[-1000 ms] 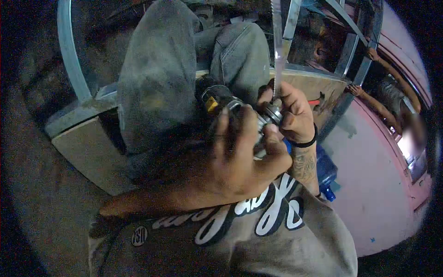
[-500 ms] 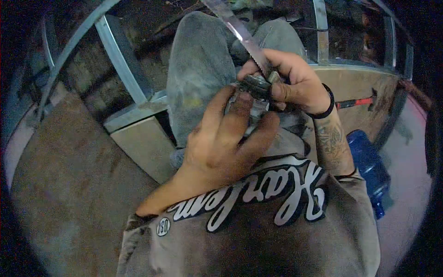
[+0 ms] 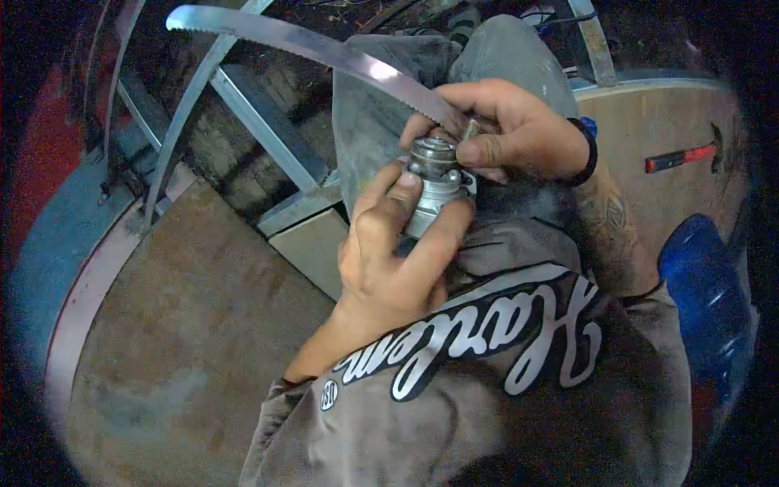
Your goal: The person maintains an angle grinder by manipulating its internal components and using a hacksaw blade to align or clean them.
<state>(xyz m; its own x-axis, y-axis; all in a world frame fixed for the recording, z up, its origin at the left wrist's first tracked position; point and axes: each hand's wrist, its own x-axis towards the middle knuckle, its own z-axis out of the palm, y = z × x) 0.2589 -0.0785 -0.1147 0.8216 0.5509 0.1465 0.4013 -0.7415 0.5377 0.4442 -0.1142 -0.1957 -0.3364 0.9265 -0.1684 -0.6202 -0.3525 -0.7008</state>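
Observation:
A long curved saw blade (image 3: 324,50) with teeth along its lower edge extends to the upper left. My right hand (image 3: 523,134) is closed, pinching the blade's base end and a small dull metal piece (image 3: 472,128) between thumb and fingers. My left hand (image 3: 389,243) grips a silvery cylindrical metal part (image 3: 434,191) with a rounded, ringed top. This part sits close below the blade's base, in front of my knees. Whether blade and metal part are joined cannot be made out, since my fingers cover the spot.
A hammer with a red and black handle (image 3: 680,160) lies on a wooden panel (image 3: 625,122) at the right. Beside my right arm is a blue plastic bottle (image 3: 710,300). Metal framing (image 3: 268,130) and a brown board (image 3: 187,308) are at the left.
The blade has swung left, now lying flatter across the view. My left fingers have shifted around the metal part, which shows more upright. The whole view has turned somewhat.

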